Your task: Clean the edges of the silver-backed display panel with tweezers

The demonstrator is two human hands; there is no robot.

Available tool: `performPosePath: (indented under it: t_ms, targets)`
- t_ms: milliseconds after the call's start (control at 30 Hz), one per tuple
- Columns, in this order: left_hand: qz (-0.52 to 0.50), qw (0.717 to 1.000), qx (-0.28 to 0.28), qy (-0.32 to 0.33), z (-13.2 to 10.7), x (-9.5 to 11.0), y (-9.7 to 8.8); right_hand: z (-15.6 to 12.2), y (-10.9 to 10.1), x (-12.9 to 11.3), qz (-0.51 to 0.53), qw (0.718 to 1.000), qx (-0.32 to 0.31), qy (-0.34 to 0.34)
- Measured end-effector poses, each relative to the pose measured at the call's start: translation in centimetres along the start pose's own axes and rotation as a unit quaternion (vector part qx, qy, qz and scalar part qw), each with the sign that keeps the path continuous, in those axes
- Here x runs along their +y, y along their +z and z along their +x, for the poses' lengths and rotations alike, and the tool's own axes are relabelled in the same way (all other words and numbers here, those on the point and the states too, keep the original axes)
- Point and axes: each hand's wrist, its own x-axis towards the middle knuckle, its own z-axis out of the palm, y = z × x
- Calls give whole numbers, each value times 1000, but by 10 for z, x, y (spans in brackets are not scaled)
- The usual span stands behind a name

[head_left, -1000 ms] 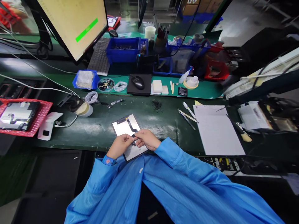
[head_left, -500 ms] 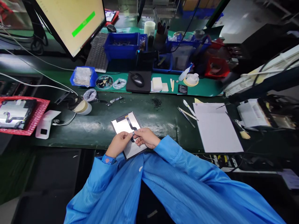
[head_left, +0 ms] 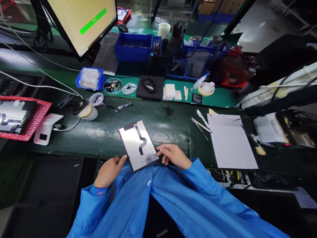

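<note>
A thin silver display panel [head_left: 135, 142] with a curved black flex cable [head_left: 141, 142] down its back lies at the near edge of the green bench. My left hand [head_left: 110, 170] grips its lower left edge, thumb against the side. My right hand [head_left: 173, 155] holds its lower right edge with curled fingers. Both blue sleeves fill the bottom of the view.
A white lined sheet [head_left: 230, 142] lies to the right, with tweezers and a pen [head_left: 201, 124] beside it. A red tray [head_left: 37, 122] with another panel sits far left, next to a tape roll [head_left: 88, 112]. Behind are a black mouse [head_left: 149, 86], blue bins [head_left: 133, 49], a keyboard and a monitor [head_left: 84, 23].
Both hands left the flex cable in the panel's middle and slid apart to the panel's lower edges. The cable now lies uncovered.
</note>
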Motion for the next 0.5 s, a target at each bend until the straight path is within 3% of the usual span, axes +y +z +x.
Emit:
performPosePath:
  t_ms: [100, 200, 333, 500]
  targets:
    - [-104, 993, -62, 6, 4, -21, 17, -7, -13, 9, -19, 998, 41, -39]
    - [-175, 980, -93, 10, 9, -28, 42, -6, -11, 14, -43, 995, 63, -72]
    - [-282, 956, -69, 28, 8, -15, 66, -2, -1, 13, -74, 987, 83, -118]
    - [-300, 949, -47, 81, -9, 1, 65, 1, 7, 8, -34, 981, 110, -156]
